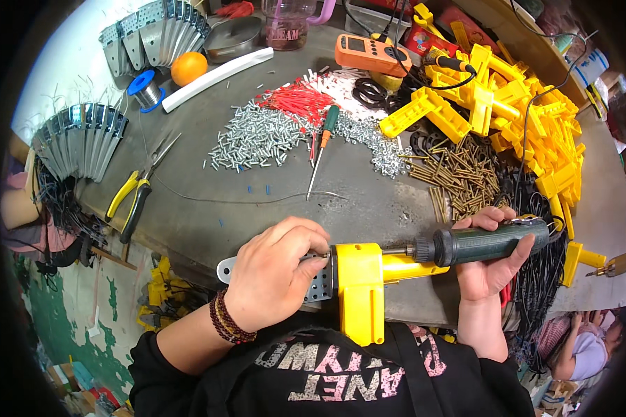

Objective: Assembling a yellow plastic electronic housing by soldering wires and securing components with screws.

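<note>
My right hand (490, 267) is wrapped round a dark green electric screwdriver (494, 242), which lies level. Its bit (398, 251) points left and meets the side of a yellow plastic handle piece (362, 299). A grey perforated metal plate (318, 286) adjoins the yellow piece on its left. Over that plate my left hand (275, 267) is closed, thumb and forefinger pinched together close to the yellow piece. Whatever small thing sits between those fingertips is hidden. Most of the plate is under the left hand, with its rounded end (225, 270) showing beyond.
Silver screws (254, 139), red pieces (299, 101), nuts (382, 146), brass-coloured screws (462, 177) and yellow plastic parts (528, 118) are heaped on the grey table (209, 198). Pliers (140, 187), a hand screwdriver (322, 149), a solder spool (146, 90) and an orange multimeter (372, 54) lie around.
</note>
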Demonstrator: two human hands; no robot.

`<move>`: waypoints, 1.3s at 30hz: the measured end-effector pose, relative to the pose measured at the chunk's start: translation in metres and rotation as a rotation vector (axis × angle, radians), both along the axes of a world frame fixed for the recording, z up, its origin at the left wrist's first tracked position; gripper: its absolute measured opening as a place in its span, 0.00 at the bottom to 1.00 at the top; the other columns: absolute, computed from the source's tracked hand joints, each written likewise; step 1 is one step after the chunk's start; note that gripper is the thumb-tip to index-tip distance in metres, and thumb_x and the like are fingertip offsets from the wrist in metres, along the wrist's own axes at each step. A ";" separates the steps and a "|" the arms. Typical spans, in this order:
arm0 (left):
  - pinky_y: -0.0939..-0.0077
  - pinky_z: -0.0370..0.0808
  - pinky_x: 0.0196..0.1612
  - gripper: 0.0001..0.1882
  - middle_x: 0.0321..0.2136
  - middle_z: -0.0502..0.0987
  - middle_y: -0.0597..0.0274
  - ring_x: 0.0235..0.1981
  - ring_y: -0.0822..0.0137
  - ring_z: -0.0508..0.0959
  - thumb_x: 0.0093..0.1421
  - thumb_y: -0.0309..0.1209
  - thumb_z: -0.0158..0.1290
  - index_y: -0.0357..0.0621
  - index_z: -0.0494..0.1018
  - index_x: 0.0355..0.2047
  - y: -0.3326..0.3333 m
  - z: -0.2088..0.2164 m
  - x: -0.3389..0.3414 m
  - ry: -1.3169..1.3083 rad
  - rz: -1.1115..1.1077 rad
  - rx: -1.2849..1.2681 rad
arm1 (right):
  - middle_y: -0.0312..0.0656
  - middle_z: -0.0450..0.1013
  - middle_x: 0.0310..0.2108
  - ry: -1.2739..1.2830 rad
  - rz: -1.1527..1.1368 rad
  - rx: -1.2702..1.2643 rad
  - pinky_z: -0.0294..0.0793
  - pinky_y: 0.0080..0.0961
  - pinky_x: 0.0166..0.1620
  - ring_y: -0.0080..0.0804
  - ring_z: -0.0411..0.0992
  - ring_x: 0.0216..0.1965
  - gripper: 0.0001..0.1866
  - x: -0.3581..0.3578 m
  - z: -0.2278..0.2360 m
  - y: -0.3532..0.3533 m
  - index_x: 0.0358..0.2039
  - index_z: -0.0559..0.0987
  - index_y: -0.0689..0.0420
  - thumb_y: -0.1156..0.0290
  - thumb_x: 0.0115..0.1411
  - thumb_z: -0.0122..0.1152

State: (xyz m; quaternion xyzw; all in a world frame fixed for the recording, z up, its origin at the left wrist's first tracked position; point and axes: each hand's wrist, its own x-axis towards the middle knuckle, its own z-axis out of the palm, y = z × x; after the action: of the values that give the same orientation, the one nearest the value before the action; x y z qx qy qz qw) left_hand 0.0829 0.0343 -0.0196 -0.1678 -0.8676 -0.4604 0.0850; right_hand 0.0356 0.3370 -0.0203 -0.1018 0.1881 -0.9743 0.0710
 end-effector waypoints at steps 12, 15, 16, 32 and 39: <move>0.69 0.74 0.38 0.05 0.32 0.79 0.53 0.34 0.56 0.79 0.51 0.18 0.56 0.37 0.73 0.29 0.003 -0.008 -0.001 0.076 -0.001 0.081 | 0.31 0.67 0.43 0.039 -0.004 0.003 0.58 0.41 0.62 0.24 0.67 0.45 0.22 -0.001 -0.002 -0.002 0.45 0.73 0.46 0.58 0.52 0.72; 0.68 0.74 0.38 0.05 0.32 0.79 0.53 0.33 0.56 0.79 0.51 0.18 0.56 0.37 0.74 0.28 0.005 -0.007 0.000 0.069 0.005 0.062 | 0.30 0.68 0.44 0.060 -0.008 0.025 0.57 0.41 0.61 0.24 0.67 0.45 0.24 -0.001 -0.007 0.004 0.47 0.74 0.46 0.57 0.51 0.72; 0.68 0.74 0.38 0.05 0.32 0.79 0.53 0.33 0.56 0.79 0.51 0.18 0.56 0.37 0.74 0.29 0.004 -0.006 0.000 0.077 0.003 0.056 | 0.30 0.68 0.44 0.086 -0.006 0.048 0.57 0.41 0.61 0.24 0.67 0.46 0.26 -0.002 -0.007 0.006 0.48 0.74 0.45 0.56 0.51 0.73; 0.64 0.73 0.40 0.04 0.27 0.74 0.64 0.35 0.62 0.77 0.53 0.31 0.52 0.48 0.75 0.26 0.050 0.001 -0.141 0.453 -0.099 -0.850 | 0.31 0.70 0.48 0.078 -0.108 0.050 0.59 0.46 0.60 0.24 0.69 0.46 0.23 0.040 0.008 0.035 0.47 0.74 0.43 0.58 0.52 0.71; 0.67 0.76 0.31 0.03 0.25 0.73 0.66 0.31 0.65 0.78 0.51 0.30 0.50 0.48 0.73 0.23 0.056 -0.010 -0.146 0.592 -0.071 -0.979 | 0.30 0.71 0.46 0.027 -0.123 0.039 0.59 0.46 0.60 0.24 0.70 0.45 0.23 0.039 0.006 0.044 0.47 0.74 0.43 0.59 0.51 0.72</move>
State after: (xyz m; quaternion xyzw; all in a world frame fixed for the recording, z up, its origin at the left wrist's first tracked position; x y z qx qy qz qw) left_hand -0.0628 0.0904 -0.0300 -0.3384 -0.9128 0.0589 0.2211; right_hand 0.0745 0.3809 -0.0144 -0.1015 0.2137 -0.9716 0.0103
